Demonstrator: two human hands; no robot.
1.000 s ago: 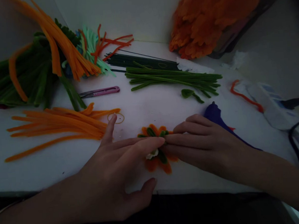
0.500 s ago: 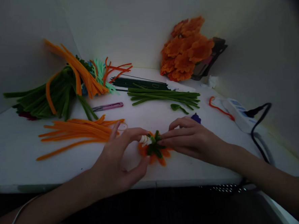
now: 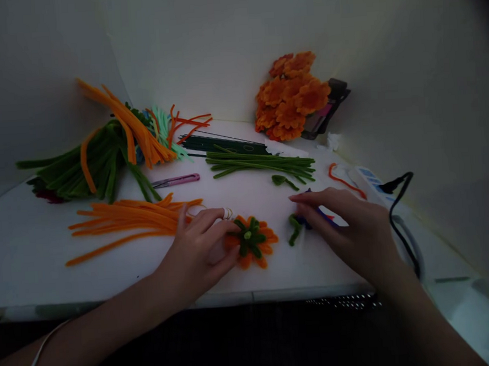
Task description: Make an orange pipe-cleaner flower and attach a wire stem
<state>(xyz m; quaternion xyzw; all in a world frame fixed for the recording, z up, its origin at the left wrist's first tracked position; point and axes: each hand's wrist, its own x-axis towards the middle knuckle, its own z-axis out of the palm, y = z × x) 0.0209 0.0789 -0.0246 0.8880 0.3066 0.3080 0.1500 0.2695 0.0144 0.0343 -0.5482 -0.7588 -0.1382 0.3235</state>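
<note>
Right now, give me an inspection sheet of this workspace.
Surface: white table, dimly lit.
Job's things: orange and green flower flat on the table; small green piece beside it.
Clutter: orange stems, green stems, mixed bundle, pink clippers, finished orange flowers.
Hands: left hand touches the flower; right hand rests by the green piece, over a dark blue object.
Cables: black cable from power strip.
Surroundings: plain walls.

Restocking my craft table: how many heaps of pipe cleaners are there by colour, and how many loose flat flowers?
Orange heaps: 2
Green heaps: 2
Mint heap: 1
Loose flat flower, at the left hand: 1
Total: 6
</note>
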